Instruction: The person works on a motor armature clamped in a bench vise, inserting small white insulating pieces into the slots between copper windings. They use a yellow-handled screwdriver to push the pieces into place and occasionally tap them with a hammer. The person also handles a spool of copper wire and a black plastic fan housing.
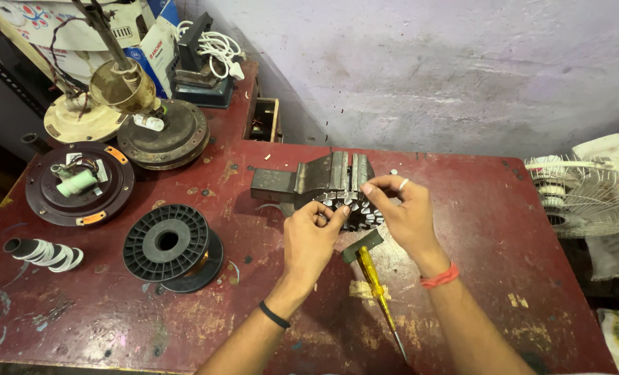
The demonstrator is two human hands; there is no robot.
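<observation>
A toothed metal stator core (357, 208) stands clamped in a grey bench vise (320, 178) on the red workbench (504, 229). My left hand (311, 239) pinches at the core's near-left teeth. My right hand (403, 212), with a ring and a red wrist thread, has its fingertips on the top teeth. A yellow-handled screwdriver (375, 281) lies on the bench just below both hands, next to a small dark flat piece (362, 244). The hands hide the lower part of the core.
A black plastic spool (167, 243) with copper wire sits at left, with a roll of white tape (44, 253) beyond it. Ceiling fan motor parts (79, 182) and housings (164, 135) crowd the back left. A white fan guard (583, 194) sits at right.
</observation>
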